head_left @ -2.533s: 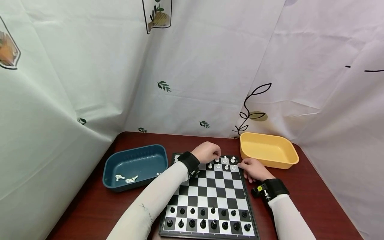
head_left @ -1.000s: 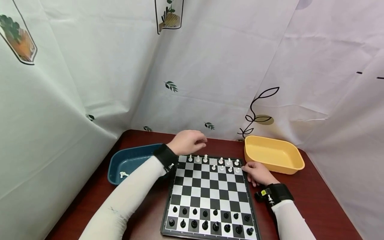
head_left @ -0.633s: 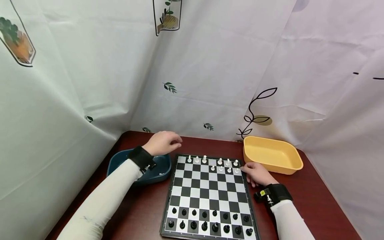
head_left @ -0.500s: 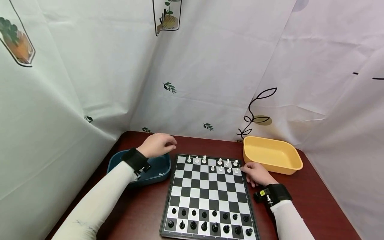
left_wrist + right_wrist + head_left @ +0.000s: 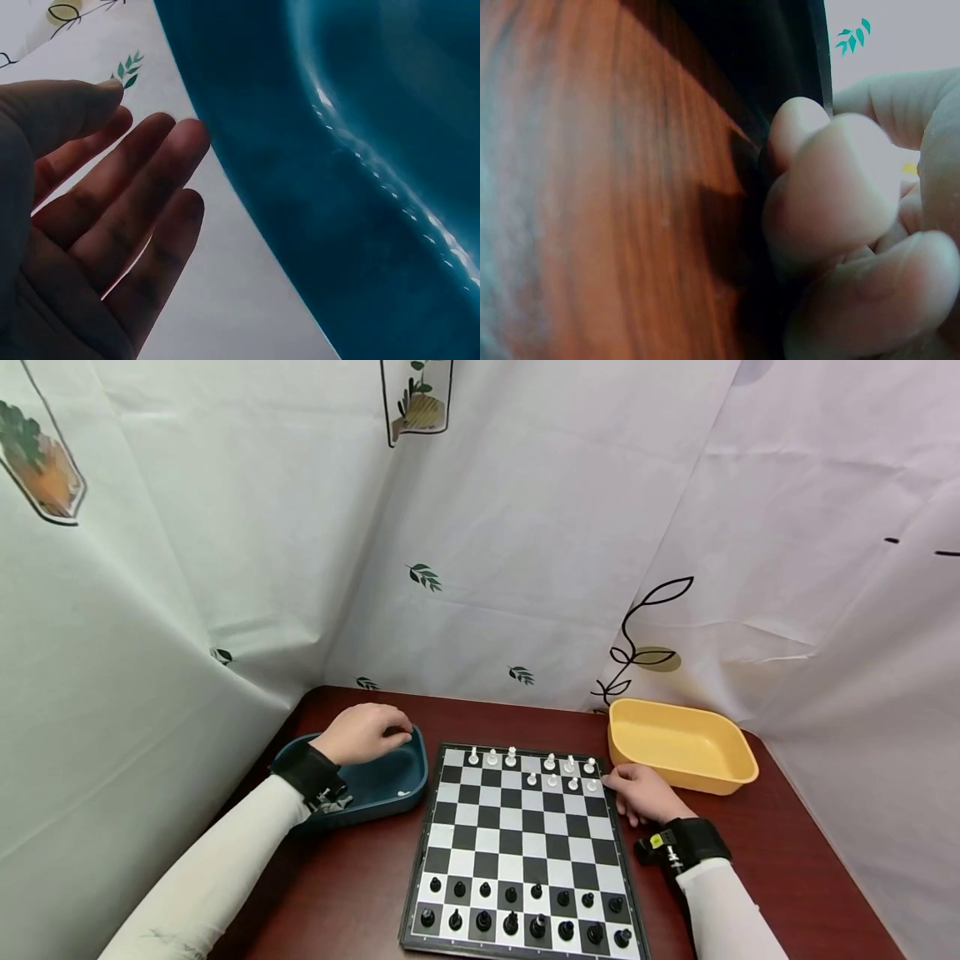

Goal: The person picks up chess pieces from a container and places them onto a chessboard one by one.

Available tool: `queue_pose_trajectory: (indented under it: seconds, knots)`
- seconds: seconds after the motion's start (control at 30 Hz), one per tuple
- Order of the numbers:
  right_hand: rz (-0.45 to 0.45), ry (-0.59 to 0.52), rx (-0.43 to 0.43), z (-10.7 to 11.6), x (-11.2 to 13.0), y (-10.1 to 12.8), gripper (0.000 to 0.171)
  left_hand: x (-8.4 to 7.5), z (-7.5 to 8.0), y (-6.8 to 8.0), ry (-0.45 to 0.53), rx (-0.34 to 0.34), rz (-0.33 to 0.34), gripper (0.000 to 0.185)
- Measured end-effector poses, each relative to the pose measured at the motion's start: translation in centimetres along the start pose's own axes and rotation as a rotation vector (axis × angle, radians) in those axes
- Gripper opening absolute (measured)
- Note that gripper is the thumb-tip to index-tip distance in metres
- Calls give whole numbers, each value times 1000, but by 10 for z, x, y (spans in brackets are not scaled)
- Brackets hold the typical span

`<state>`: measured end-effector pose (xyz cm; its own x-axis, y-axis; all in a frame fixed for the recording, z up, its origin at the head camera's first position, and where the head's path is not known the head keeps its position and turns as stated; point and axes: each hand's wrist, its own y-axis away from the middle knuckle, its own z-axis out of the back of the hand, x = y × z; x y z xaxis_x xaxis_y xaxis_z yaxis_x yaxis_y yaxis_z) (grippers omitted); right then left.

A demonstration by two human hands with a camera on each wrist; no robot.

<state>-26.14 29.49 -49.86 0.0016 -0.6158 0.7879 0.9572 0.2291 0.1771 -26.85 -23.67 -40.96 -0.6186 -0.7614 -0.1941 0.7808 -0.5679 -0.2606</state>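
My left hand (image 5: 363, 732) hangs over the blue tray (image 5: 425, 768), palm down. In the left wrist view its fingers (image 5: 142, 180) are relaxed and apart, with nothing between them, beside the tray's wall (image 5: 259, 180). A small white chess piece (image 5: 402, 793) lies in the tray; others are partly hidden by my wrist. My right hand (image 5: 641, 792) holds the right edge of the chessboard (image 5: 498, 839) near its far corner, thumb at the top and fingers (image 5: 840, 187) curled against the side. White pieces (image 5: 512, 758) stand at the board's far end, black pieces (image 5: 511, 924) at the near end.
A yellow tray (image 5: 678, 743) stands at the back right, beyond my right hand. The dark red tabletop (image 5: 352, 893) shows around the board. White printed cloth (image 5: 480, 543) hangs behind and on both sides.
My left hand has moved from the board's far row leftward, then down over the blue tray. The white pieces its arm covered now show. My right hand keeps its place at the board's edge.
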Motion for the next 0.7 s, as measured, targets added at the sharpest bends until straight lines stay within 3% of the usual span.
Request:
queue_pose_trajectory:
  seconds: [0.37, 0.5, 0.7]
  knots:
    - [-5, 1, 17, 0, -2, -3, 31, 22, -2, 25, -11, 163, 22, 7]
    - [-6, 1, 14, 0, -2, -3, 31, 27, 0, 32, 9, 238, 91, 5]
    - [-7, -1, 13, 1, -3, -3, 32, 27, 5, 40, -9, 361, 252, 9]
